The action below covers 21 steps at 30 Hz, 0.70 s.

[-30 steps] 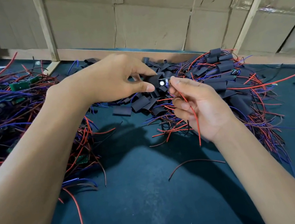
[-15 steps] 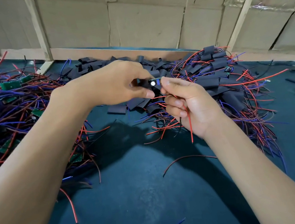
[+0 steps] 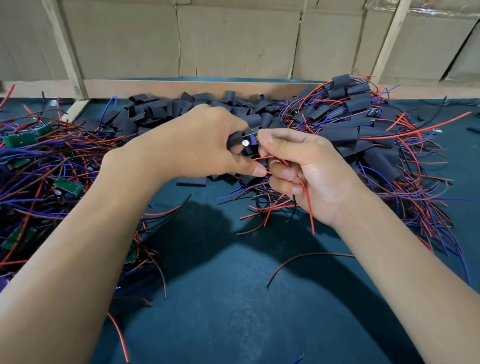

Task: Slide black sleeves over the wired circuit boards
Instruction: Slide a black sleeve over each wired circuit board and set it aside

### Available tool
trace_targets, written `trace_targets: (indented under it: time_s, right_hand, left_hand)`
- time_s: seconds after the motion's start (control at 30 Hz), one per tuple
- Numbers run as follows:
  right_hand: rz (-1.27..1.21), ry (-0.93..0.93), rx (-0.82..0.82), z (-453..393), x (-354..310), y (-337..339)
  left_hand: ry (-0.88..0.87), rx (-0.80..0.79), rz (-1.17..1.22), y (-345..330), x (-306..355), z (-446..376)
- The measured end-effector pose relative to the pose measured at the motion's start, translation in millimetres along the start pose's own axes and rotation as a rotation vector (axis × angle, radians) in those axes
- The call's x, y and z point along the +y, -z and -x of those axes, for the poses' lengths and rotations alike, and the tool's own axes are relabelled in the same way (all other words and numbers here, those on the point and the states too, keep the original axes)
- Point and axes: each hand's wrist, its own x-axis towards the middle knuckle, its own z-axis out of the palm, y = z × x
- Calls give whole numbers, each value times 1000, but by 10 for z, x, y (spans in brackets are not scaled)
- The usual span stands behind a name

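The left hand (image 3: 197, 147) grips a black sleeve (image 3: 235, 145); just to its right, touching, the right hand (image 3: 302, 170) pinches the circuit board (image 3: 250, 142) — long axis left-right, entering the sleeve's mouth.

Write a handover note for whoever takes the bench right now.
Left hand grips a sleeve; right hand pinches a board at its mouth, red wire hanging from the palm.
Bare boards heaped left, loose sleeves at the back, sleeved boards right.
Done: the right pile.
Left: push this board in, then work through the left heap.
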Motion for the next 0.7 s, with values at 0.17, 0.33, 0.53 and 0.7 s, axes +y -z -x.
trace_targets:
  time_s: [0.17, 0.33, 0.53, 0.7]
  right_hand:
    - [-42, -24, -49, 7, -2, -9]
    - [-35, -35, -74, 14, -24, -10]
    - [38, 28, -4, 39, -24, -71]
    - [166, 78, 94, 51, 2, -95]
  left_hand:
    - [-22, 26, 11, 16, 34, 16]
    - [9, 3, 103, 43, 39, 25]
    - [-33, 53, 3, 10, 36, 5]
    - [-78, 40, 13, -2, 92, 20]
